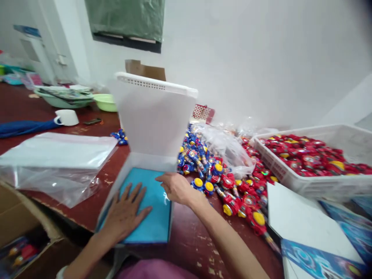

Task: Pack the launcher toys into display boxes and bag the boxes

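A white box (123,170) with its tall lid (157,120) raised stands at the table's front edge. Inside it lies a flat, glossy blue sheet or panel (151,228). My left hand (123,213) rests flat on the blue surface with its fingers spread. Over the box's right side, my right hand (177,188) is bent with its fingers drawn together. Whether those fingers pinch the sheet's edge or the box wall is hidden. Right beside the box, red and blue watch-like toys (203,166) with yellow parts lie in a heap.
A white crate (305,180) of red toys stands at the right, near white and blue printed boxes (314,221). Clear plastic bags (61,151) lie at the left. Behind them are a white mug (68,117) and basins (106,102). A cardboard carton (43,228) sits at lower left.
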A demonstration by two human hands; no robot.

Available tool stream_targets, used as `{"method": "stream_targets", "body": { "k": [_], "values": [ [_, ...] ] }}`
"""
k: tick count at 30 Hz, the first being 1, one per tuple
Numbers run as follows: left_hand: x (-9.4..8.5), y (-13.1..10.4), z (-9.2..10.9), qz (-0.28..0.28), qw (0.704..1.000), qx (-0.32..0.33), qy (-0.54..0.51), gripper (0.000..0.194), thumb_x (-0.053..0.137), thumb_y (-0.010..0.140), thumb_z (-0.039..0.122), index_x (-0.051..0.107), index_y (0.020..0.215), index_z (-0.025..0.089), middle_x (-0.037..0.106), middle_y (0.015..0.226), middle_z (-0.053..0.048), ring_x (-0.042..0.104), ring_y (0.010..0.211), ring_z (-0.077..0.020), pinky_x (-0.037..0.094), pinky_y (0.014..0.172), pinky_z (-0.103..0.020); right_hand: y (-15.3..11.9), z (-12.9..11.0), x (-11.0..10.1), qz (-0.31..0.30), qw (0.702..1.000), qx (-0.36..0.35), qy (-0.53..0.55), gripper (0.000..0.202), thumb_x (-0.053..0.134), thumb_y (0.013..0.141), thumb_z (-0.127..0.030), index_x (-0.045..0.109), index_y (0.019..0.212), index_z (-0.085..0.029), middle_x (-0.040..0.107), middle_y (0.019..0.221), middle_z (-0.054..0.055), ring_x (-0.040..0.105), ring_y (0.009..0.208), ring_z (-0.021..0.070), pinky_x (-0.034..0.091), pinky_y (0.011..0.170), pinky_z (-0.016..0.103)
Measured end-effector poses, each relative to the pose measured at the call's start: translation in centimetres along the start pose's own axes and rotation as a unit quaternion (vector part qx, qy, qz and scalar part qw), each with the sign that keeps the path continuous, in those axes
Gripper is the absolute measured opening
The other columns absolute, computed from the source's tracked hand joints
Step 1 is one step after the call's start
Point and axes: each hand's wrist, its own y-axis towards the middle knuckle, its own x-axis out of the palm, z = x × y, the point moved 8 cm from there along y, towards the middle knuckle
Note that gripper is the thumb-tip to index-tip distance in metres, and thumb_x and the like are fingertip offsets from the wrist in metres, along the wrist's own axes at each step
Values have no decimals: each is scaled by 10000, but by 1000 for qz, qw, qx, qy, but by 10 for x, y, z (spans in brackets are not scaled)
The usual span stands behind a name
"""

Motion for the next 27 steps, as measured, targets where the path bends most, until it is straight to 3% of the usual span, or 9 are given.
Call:
{"method": "stream_targets", "body": {
  "k": [3, 5, 8, 11, 15, 18, 23, 27],
  "values": [
    [-8, 3, -23, -7, 998, -46, 30, 599, 397, 900, 480, 427, 1417, 179, 362, 1499, -95, 274, 1369, -449, 245, 1034, -655, -32, 43, -45, 92, 994, 67, -6, 327, 409, 924, -200, 637, 1150, -267, 694, 1031, 12, 650, 916, 150, 526, 822, 262],
    [-10, 4, -20, -5, 999, -37, 38, 567, 382, 907, 448, 429, 1416, 203, 353, 1504, -80, 259, 1368, -465, 225, 1017, -686, -65, 79, -61, 148, 978, 141, -34, 363, 334, 924, -188, 624, 1143, -176, 678, 1030, 92, 639, 922, 202, 529, 817, 347],
    [-8, 7, 5, 11, 1000, -1, 29, 546, 396, 900, 457, 444, 1405, 256, 370, 1496, -59, 250, 1366, -477, 204, 989, -724, -118, 123, -67, 182, 955, 217, -84, 344, 370, 869, -168, 608, 1117, -148, 642, 1062, 135, 594, 988, 242, 496, 866, 410],
    [-4, 8, 44, 45, 997, 65, 6, 536, 422, 890, 469, 458, 1394, 290, 389, 1488, -45, 263, 1365, -464, 202, 1001, -714, -166, 152, -74, 182, 928, 289, -152, 365, 388, 868, -194, 561, 1178, -108, 591, 1122, 189, 519, 1068, 300, 414, 932, 509],
    [-3, 9, 89, 77, 988, 130, -25, 511, 441, 888, 423, 490, 1376, 281, 379, 1495, -68, 247, 1375, -457, 167, 1021, -715, -202, 160, -71, 81, 925, 317, -194, 510, 630, 765, -312, 546, 1242, -154, 588, 1214, 152, 499, 1083, 330, 410, 898, 486],
    [-2, 14, 108, 76, 986, 142, -41, 501, 440, 895, 405, 488, 1378, 281, 384, 1493, -79, 215, 1382, -469, 148, 1007, -740, -209, 158, -65, 35, 920, 327, -212, 665, 705, 689, -264, 500, 1320, -208, 578, 1275, 116, 472, 1116, 356, 397, 868, 493],
    [5, 22, 107, 60, 986, 149, -54, 497, 457, 896, 434, 489, 1373, 302, 389, 1491, -55, 230, 1381, -462, 172, 996, -750, -208, 164, -67, 41, 927, 318, -194, 558, 707, 665, -264, 589, 1207, -211, 653, 1104, 100, 528, 1034, 331, 426, 842, 471],
    [-2, 20, 99, 60, 980, 173, -76, 515, 463, 901, 451, 461, 1389, 285, 382, 1496, -67, 304, 1366, -422, 261, 991, -731, -217, 156, -95, 120, 929, 312, -157, 474, 664, 686, -320, 579, 1130, -177, 624, 1104, 115, 564, 1025, 291, 454, 904, 452]
  ]
}}
